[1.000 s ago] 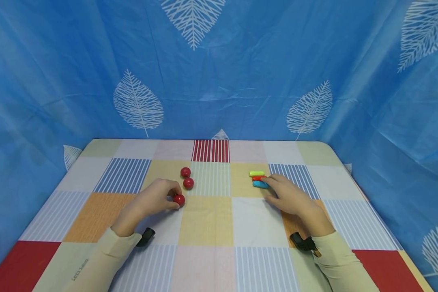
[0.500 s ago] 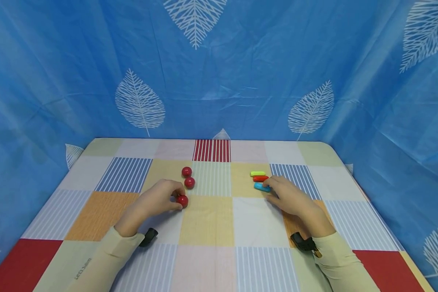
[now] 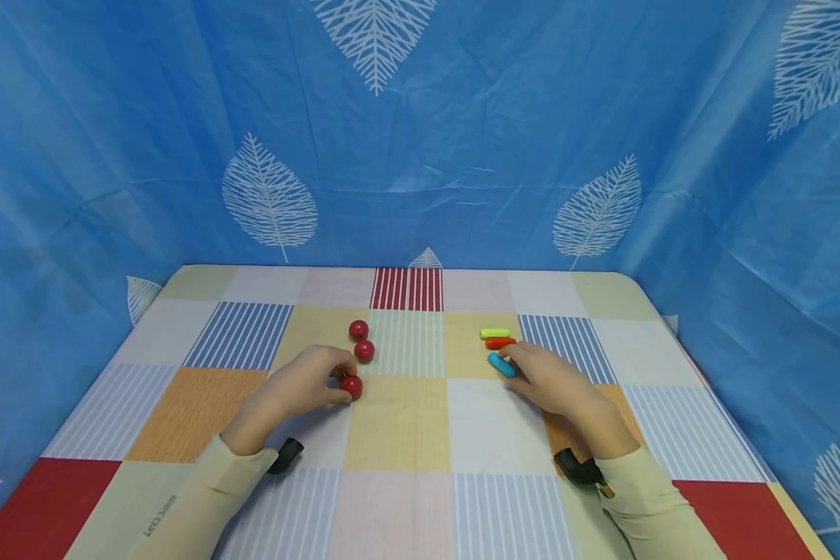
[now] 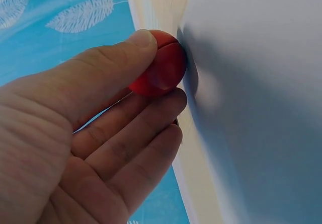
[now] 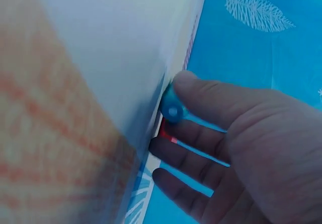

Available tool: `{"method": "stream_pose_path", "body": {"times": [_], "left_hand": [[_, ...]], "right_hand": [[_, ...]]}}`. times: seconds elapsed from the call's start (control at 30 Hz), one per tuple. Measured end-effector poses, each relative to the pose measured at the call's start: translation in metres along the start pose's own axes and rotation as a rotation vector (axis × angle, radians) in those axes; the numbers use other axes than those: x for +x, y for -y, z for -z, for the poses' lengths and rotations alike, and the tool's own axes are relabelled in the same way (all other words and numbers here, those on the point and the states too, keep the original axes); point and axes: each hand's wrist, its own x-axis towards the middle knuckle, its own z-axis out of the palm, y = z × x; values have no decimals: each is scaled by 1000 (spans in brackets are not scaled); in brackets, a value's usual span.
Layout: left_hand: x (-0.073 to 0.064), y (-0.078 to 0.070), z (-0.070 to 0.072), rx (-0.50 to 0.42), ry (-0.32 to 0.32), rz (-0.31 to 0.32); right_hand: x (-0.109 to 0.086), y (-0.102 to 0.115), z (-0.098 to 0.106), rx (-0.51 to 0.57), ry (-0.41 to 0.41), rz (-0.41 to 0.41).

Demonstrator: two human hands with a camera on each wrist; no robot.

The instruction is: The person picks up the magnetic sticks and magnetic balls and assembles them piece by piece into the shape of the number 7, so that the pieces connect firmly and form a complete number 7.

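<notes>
My left hand [image 3: 306, 383] pinches a shiny red ball [image 4: 163, 68] between thumb and fingers, low over the tablecloth. A seam line runs across the ball in the left wrist view. Just beyond it sit two more red balls, a nearer one [image 3: 364, 351] and a farther one [image 3: 358, 330]. On the right, my right hand [image 3: 554, 379] has thumb and fingertips on a short blue stick [image 3: 502, 365], pinching it near its end; its round end shows in the right wrist view. Behind it lie a red stick [image 3: 500, 343] and a yellow-green stick [image 3: 495, 334], side by side.
A patchwork-patterned cloth [image 3: 395, 424] covers the table. Blue curtains [image 3: 420, 140] with white leaf prints hang behind and at both sides. Black wrist straps, one at the left [image 3: 285, 455] and one at the right [image 3: 579, 468], sit at the sleeve cuffs.
The blue stick has come away from the red one toward me and turned aslant, with my right thumb closing on it. My left hand and its ball have shifted slightly right.
</notes>
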Motion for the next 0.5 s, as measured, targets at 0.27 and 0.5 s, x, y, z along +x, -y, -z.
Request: {"method": "stream_pose_path", "body": {"times": [0.27, 0.5], "left_hand": [[0, -1, 0, 8, 0, 6], [0, -2, -1, -3, -11, 1]], "right_hand": [[-1, 6, -2, -46, -15, -1], [-1, 10, -4, -83, -22, -6]]}}
